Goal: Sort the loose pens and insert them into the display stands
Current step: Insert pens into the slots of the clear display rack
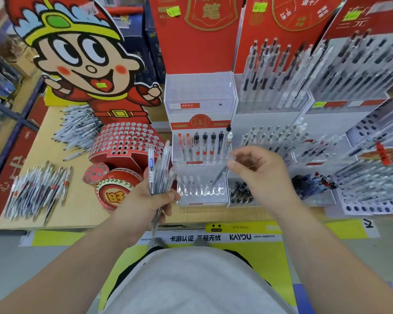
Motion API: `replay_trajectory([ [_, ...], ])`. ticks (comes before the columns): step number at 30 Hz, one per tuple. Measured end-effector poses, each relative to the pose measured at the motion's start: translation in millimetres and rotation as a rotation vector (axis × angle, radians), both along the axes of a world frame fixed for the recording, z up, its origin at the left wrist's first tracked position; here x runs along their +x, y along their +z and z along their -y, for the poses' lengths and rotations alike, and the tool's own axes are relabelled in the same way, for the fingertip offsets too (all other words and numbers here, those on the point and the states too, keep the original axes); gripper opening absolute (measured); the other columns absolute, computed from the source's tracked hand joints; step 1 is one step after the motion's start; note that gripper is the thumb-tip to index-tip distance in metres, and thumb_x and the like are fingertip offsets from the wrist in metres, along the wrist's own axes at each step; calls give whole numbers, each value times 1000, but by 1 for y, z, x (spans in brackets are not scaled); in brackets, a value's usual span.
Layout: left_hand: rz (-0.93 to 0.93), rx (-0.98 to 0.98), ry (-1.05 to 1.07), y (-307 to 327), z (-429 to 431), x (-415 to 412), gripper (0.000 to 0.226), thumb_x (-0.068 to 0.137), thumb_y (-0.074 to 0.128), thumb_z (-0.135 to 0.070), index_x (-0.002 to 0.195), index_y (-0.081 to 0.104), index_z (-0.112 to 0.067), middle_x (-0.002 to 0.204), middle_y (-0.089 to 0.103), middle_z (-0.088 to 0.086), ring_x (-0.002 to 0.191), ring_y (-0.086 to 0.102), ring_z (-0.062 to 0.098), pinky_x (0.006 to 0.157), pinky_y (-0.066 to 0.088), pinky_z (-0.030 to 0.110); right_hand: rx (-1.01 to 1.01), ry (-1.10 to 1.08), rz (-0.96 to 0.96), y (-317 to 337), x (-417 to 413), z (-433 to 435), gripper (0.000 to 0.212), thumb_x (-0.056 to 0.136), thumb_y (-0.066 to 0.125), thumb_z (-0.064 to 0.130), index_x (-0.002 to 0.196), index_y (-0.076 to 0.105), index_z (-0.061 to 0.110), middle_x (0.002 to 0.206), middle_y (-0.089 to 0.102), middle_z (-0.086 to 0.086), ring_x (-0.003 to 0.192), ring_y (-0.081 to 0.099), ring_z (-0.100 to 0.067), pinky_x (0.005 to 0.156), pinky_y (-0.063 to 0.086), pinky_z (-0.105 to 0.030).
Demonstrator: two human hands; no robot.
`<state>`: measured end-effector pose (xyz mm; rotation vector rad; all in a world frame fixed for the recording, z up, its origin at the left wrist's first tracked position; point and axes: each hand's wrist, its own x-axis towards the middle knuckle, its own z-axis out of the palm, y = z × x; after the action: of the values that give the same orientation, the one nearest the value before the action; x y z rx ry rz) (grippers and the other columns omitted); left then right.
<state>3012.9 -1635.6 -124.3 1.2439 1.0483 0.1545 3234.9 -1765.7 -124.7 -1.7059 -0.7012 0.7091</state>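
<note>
The left hand (145, 200) grips a pen bundle (162, 164), slim clear plastic barrels upright, near the counter's (82, 214) front edge. Right of it, the right hand (261, 175) pinches a single pen (220, 174), tip down over the holed clear acrylic display stand (200, 193). Heaped loose pens (39, 189) lie at the flat tan counter's left edge.

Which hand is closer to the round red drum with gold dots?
Left. The left hand, holding a bundle of pens, is just beside the round red gold-dotted drum. The right hand, pinching one clear pen, is farther right, above the clear plastic stand.
</note>
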Motion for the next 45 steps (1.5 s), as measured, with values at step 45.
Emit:
replay_trajectory([
  [45,83,-78,51,-19,-16,-17,18,99,58,-1,117,58,0,71,68,-1,63,55,19,53,48,31,-527,320,791,-74,-24,-51,16,90,71,33,103,69,23,92,75,6,86,70,-18,70,58,-35],
])
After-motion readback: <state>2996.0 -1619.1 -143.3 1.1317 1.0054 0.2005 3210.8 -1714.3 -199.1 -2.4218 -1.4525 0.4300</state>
